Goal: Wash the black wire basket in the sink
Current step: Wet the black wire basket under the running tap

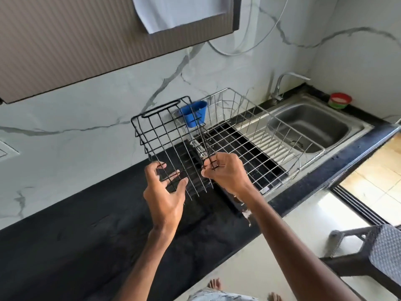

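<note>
I am gripping the black wire basket (165, 135) with both hands in the middle of the frame: my left hand (165, 192) is curling round its near wires, my right hand (225, 172) is pinching its near corner. It is hanging tilted over the dark counter (86, 235), well apart from the sink (310, 124) at the right. I am judging this the carrying step; next it is needing to pass over the silver rack (271, 148). Where both sets of wires are crossing, the basket's right edge is hard to make out

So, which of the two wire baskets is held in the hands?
The black wire basket, gripped by the left hand and the right hand above the dark counter. The silver wire basket stands free on the sink drainboard.
</note>
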A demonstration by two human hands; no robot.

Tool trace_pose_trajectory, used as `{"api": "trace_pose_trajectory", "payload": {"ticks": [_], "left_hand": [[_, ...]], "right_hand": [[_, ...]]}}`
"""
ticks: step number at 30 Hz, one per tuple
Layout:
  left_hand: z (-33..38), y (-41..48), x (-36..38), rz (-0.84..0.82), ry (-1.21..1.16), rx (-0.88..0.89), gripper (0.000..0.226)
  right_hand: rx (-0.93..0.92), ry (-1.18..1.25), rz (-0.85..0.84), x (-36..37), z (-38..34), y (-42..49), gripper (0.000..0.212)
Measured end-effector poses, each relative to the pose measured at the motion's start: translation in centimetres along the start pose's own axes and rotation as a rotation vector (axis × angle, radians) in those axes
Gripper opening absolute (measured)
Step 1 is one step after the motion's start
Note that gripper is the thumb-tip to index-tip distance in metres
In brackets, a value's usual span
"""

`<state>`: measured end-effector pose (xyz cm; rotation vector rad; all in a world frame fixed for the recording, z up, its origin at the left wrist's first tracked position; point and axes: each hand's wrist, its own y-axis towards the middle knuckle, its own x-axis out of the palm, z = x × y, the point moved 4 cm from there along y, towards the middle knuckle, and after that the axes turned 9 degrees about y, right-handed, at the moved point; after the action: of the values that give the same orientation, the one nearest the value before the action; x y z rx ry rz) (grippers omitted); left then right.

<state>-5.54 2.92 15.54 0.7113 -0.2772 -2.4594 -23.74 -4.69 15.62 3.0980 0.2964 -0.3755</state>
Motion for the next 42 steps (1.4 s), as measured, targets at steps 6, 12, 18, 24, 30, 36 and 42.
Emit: {"api": "trace_pose_trajectory", "payload": {"ticks": [6, 12, 18, 24, 30, 36, 42], "left_hand": [[8.9, -2.7, 5.0, 0.062, 0.022, 0.111, 0.065], [15.5, -7.3, 12.7, 0.078, -0.008, 0.150, 0.062], [21.0, -10.8, 19.8, 0.046, -0.110, 0.144, 0.055], [24.2, -11.1, 26.0, 0.027, -0.106, 0.131, 0.056], [24.6, -8.9, 33.8, -0.026, -0.072, 0.083, 0.057], [25.8, -5.1, 42.3, -0.103, -0.136, 0.030, 0.036], [25.7, 0.5, 50.0, -0.256, -0.178, -0.180, 0.060]], "right_hand": [[-0.175, -0.010, 0.041, -9.8, -1.3, -0.9, 0.016], [-0.260, -0.057, 0.127, -21.0, -0.1, -2.6, 0.016], [-0.262, -0.101, 0.235, -30.2, 1.3, -3.9, 0.017], [-0.262, -0.091, 0.309, -36.7, 2.8, -3.0, 0.019], [-0.220, -0.092, 0.372, -42.3, 6.0, 0.5, 0.018], [-0.132, -0.151, 0.396, -48.2, 9.2, 7.0, 0.024], [-0.030, -0.221, 0.372, -53.3, 12.0, 15.4, 0.020]]}}
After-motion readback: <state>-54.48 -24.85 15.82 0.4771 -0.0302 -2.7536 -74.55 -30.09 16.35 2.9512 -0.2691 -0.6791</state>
